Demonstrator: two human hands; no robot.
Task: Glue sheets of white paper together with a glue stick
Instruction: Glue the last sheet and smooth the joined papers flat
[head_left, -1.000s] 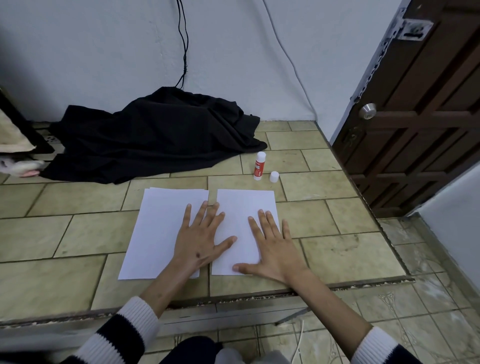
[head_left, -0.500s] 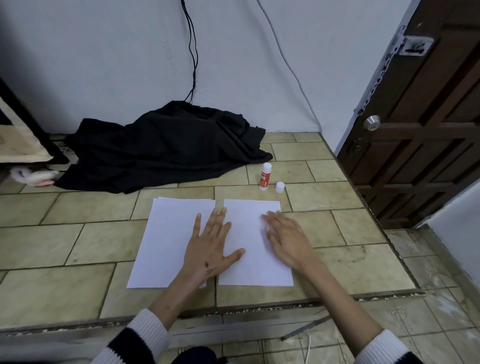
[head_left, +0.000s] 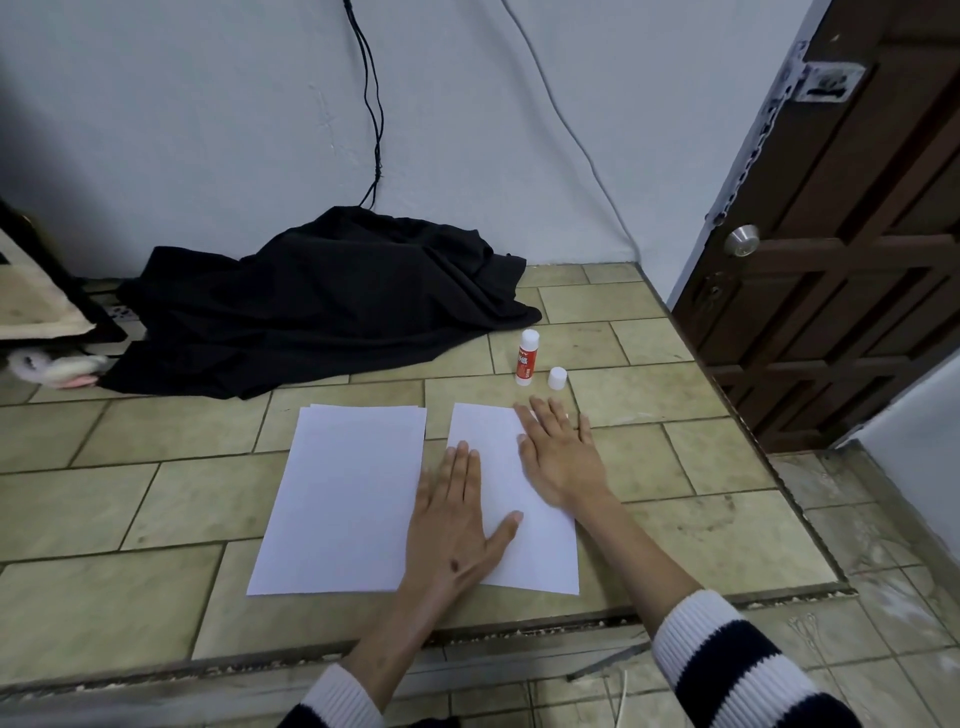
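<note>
Two lots of white paper lie side by side on a tiled ledge. The left stack (head_left: 343, 499) shows a second sheet's edge at its top. On the right sheet (head_left: 493, 447) my left hand (head_left: 454, 525) lies flat with fingers straight, across its lower left part. My right hand (head_left: 563, 449) presses flat on that sheet's upper right part, fingertips at its far edge. Just beyond stands a red and white glue stick (head_left: 526, 358), upright and uncapped, with its white cap (head_left: 557, 378) standing to its right.
A heap of black cloth (head_left: 322, 306) covers the back of the tiled ledge (head_left: 130, 499), under hanging cables (head_left: 371, 104). A brown door (head_left: 852, 249) stands at the right. The ledge drops off at its front and right edges to a lower floor.
My right hand has slid from the right sheet's lower part up to its far right corner. My left hand has shifted slightly toward me. The view has tilted up a little.
</note>
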